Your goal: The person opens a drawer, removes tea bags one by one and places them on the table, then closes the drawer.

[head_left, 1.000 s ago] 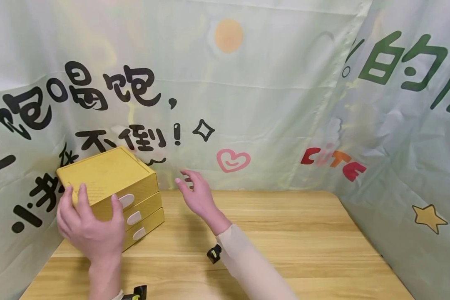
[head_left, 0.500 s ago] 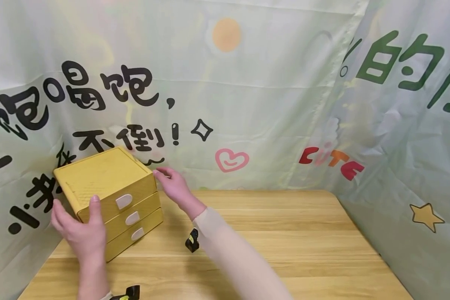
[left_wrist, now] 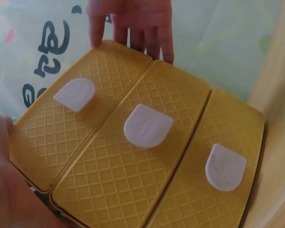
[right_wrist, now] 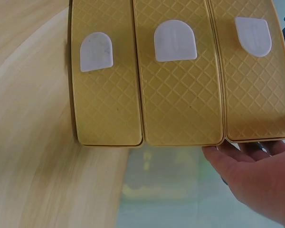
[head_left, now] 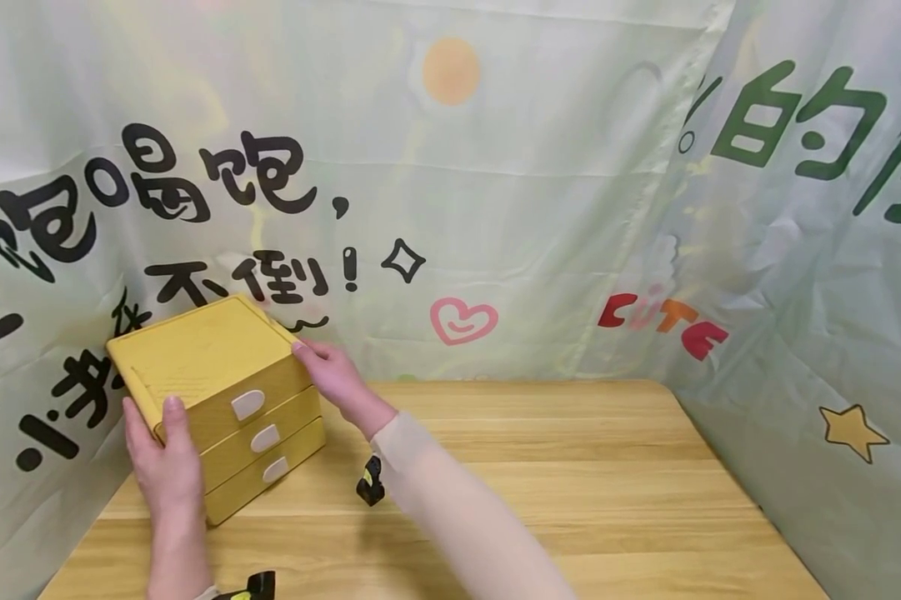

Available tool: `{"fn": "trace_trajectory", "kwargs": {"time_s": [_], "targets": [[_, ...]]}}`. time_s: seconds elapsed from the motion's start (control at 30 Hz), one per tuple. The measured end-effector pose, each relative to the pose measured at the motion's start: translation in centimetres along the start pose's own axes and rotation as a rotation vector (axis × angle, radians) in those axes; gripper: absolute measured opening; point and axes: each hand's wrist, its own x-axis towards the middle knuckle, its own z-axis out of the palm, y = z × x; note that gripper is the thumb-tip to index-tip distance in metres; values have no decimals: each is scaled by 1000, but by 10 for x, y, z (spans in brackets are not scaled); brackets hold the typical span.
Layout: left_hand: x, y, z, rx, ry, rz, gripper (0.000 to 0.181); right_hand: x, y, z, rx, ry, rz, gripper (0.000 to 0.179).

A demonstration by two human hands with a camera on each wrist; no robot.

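Observation:
A yellow mini drawer cabinet (head_left: 210, 354) stands on the left of the table, its three stacked drawers shut. Each front has a waffle pattern and a pale rounded pull tab (left_wrist: 148, 126). My left hand (head_left: 163, 467) rests against the cabinet's left side, thumb up at the front corner and fingers extended along the side. On the opposite side, my right hand (head_left: 337, 379) touches near the upper drawer, its thumb by the front edge. In the right wrist view, the right hand's fingers (right_wrist: 230, 164) reach along that side, their tips hidden behind the cabinet.
The wood-grain table (head_left: 570, 475) extends to the right of the cabinet. Behind and beside it hangs a pale printed cloth (head_left: 540, 208) with lettering, close to the cabinet's back and left. Black wrist cameras (head_left: 371, 481) sit on both wrists.
My right hand has moved left from open space to the cabinet's right side. My left hand has shifted from over the front top corner down to the left side. The cabinet looks unmoved.

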Motion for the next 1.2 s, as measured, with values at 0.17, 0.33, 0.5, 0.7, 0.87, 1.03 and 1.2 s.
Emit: {"fn": "trace_trajectory", "kwargs": {"time_s": [0.17,0.33,0.5,0.7,0.87,1.03,1.2], "targets": [[0,1,1,-57,-8,-46,72,-1,0,0,-21,-13,6,46],[1,2,3,-105,-9,-44,69,-2,-1,-1,-46,-14,10,47],[2,4,7,-119,-15,-31,66,-4,-2,-5,-56,11,25,47],[1,2,12,-121,-8,-18,64,-10,-2,-14,-9,13,61,47],[0,0,18,-111,-36,-3,62,-14,0,-25,50,15,74,48],[-4,-1,23,-86,-66,-27,61,-20,3,-38,73,14,77,49],[-10,1,31,-73,-114,-15,61,-28,6,-53,99,18,79,51]]}}
